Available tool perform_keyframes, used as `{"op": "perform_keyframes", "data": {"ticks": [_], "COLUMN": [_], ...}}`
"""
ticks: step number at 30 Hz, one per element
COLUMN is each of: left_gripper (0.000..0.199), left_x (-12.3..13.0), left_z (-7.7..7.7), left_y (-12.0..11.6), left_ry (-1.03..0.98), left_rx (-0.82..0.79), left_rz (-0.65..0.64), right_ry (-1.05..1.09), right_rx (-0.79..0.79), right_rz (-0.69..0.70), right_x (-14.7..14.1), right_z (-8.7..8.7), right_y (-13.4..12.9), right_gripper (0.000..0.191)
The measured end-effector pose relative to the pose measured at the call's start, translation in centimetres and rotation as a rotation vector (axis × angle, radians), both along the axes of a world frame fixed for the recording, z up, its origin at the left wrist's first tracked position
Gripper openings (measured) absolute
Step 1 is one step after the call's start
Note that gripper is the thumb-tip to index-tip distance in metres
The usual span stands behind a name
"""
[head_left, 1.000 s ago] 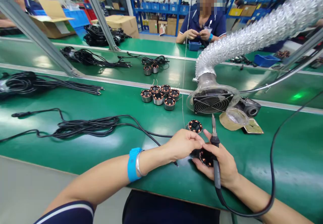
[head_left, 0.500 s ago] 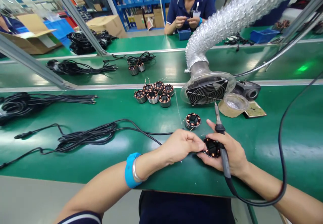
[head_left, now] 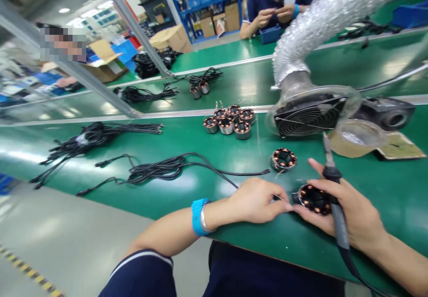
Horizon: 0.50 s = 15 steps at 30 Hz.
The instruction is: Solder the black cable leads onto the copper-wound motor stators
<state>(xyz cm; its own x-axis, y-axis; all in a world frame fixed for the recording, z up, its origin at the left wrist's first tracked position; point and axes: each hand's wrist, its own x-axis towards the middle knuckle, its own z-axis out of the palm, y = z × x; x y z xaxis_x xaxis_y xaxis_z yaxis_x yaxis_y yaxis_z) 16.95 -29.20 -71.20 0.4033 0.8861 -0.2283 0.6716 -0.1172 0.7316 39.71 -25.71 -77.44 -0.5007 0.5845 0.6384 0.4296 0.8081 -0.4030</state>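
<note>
My right hand [head_left: 359, 208] is closed around a motor stator [head_left: 314, 199], a ring with copper windings, and also carries a soldering iron [head_left: 339, 221] with its tip pointing up and away. Beside the stator's left edge, my left hand [head_left: 259, 201] pinches the thin lead of a black cable [head_left: 157, 170]; the exact contact at the fingertips is too small to make out. The rest of that cable lies coiled on the green bench. Another stator [head_left: 283, 159] sits just beyond my hands, with fine wires sticking out.
Several stators [head_left: 226, 125] are grouped near the metal rail. A fume extractor fan [head_left: 307, 118] with a silver duct [head_left: 301, 38] stands behind the iron, next to a round container [head_left: 359, 138] and a yellowish pad [head_left: 401, 146]. Bundled cables [head_left: 90, 138] lie left. A co-worker [head_left: 281, 7] sits opposite.
The camera view has turned left and tilted. My left hand has drawn back from inside the stator's rim to just outside its left edge. My right hand keeps its hold.
</note>
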Motion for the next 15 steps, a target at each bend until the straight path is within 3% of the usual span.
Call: {"op": "perform_keyframes", "data": {"ticks": [6, 11, 15], "left_gripper": [0.024, 0.028, 0.017], "left_x": [-0.1, -0.2, -0.6], "left_z": [-0.5, -1.1, -0.8], "left_y": [0.1, 0.1, 0.4], "left_ry": [0.069, 0.013, -0.117], "left_rx": [0.043, 0.075, -0.003], "left_rz": [-0.053, 0.003, -0.028], "right_ry": [-0.042, -0.054, -0.057], "right_rx": [0.009, 0.001, -0.023], "right_rz": [-0.042, 0.022, 0.063], "right_x": [0.5, 0.3, 0.3], "right_z": [-0.6, 0.3, 1.1], "right_y": [0.7, 0.5, 0.4], "right_gripper": [0.053, 0.054, 0.060]}}
